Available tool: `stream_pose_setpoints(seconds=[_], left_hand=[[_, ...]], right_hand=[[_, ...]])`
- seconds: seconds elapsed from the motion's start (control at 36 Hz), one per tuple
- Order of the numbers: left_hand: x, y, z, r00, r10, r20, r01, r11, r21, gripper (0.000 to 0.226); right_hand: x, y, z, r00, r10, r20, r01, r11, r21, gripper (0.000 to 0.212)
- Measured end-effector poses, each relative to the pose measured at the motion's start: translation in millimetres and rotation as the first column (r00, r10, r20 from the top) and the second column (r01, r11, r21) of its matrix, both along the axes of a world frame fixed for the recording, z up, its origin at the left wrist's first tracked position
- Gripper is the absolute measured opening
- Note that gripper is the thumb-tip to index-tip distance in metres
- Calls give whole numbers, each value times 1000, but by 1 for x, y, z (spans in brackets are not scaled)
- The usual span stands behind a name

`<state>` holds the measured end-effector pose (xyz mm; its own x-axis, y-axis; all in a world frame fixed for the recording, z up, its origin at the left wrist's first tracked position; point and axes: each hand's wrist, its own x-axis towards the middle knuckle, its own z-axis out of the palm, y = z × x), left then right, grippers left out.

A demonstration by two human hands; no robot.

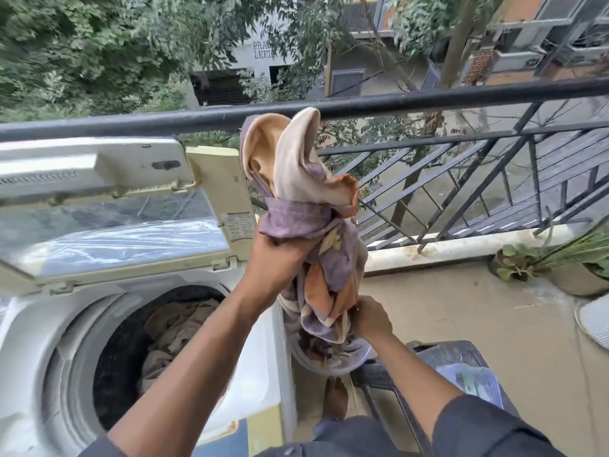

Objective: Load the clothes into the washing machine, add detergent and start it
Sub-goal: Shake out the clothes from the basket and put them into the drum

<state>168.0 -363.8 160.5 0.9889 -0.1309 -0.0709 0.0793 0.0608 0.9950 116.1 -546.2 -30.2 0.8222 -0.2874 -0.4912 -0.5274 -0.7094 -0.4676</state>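
Left hand: our left hand [275, 255] is raised beside the open lid, fingers curled tight round the upper part of a bundle of cloth [316, 232], gripping it just under the bunched top.
Right hand: our right hand [370, 319] is lower, its fingers pinching the hanging part of the same bundle from the right side.
Cloth: purple, orange and cream fabric, held upright between our two hands, its top in front of the railing [428, 97] and its lower end drooping to the right of the washing machine [39, 341], above the floor [461, 308]. It is outside the drum, not touching the machine as far as we can tell.
Washing machine: a white top-loader at our left; its lid [108, 206] stands folded open toward the railing.
Drum: the round opening [108, 364] is uncovered, and beige clothes [174, 328] already lie inside.
Chair: a dark plastic chair [451, 354] stands just beside the machine on the right, under our right forearm, with a piece of printed plastic [471, 380] on its seat.
Floor: a potted plant [517, 265] sits at the far right edge, below the railing.
Detergent: we cannot tell where it is.
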Motion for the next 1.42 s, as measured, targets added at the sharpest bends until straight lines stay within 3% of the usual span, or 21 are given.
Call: stream_pose_setpoints(seconds=[0.17,0.25,0.36,0.47,0.58,0.67,0.81,0.89,0.92,1.03,1.11,1.19,1.28,1.36,1.42], left_hand=[[6,15,-16,1000,-1,-17,2,997,80,28],[8,26,-28,1000,6,-10,-4,977,214,45],[4,32,-39,1000,-2,13,-3,914,406,49],[4,29,-49,999,-19,-43,38,876,481,62],[4,25,-52,997,-25,-67,56,857,513,50],[4,23,-45,997,-68,-34,75,866,495,29],[11,27,-29,999,-23,32,7,906,423,25],[19,32,-24,996,88,26,-92,943,320,48],[21,32,-22,992,119,37,-124,950,288,54],[23,33,-16,977,199,71,-208,966,156,45],[23,35,-13,966,234,105,-241,969,56,74],[23,34,-11,953,268,140,-272,962,8,78],[23,35,-13,961,236,145,-248,966,74,66],[22,39,-16,991,69,118,-96,965,244,62],[17,38,-17,993,-61,100,20,928,371,45]], right_hand=[[0,-24,0,1000,-21,-14,20,993,-113,24],[-2,-43,6,1000,-13,1,13,988,-153,29],[5,-62,35,995,-8,95,24,985,-170,29],[17,-64,80,975,-65,214,86,992,-90,28],[22,-55,130,926,-50,375,67,997,-32,41],[29,-48,160,899,12,438,-3,1000,-22,33],[36,-43,218,836,220,503,-161,974,-159,32],[44,-48,246,794,267,546,-173,960,-218,30],[48,-50,253,785,253,566,-160,965,-208,29],[58,-54,278,686,123,717,-123,991,-53,31],[58,-46,296,551,28,834,-175,981,83,31],[54,-34,299,460,-47,887,-213,964,161,28],[57,-29,282,510,-38,860,-190,969,156,26],[65,-29,252,700,75,710,-133,991,26,25],[66,-26,231,799,116,590,-135,991,-12,31]])
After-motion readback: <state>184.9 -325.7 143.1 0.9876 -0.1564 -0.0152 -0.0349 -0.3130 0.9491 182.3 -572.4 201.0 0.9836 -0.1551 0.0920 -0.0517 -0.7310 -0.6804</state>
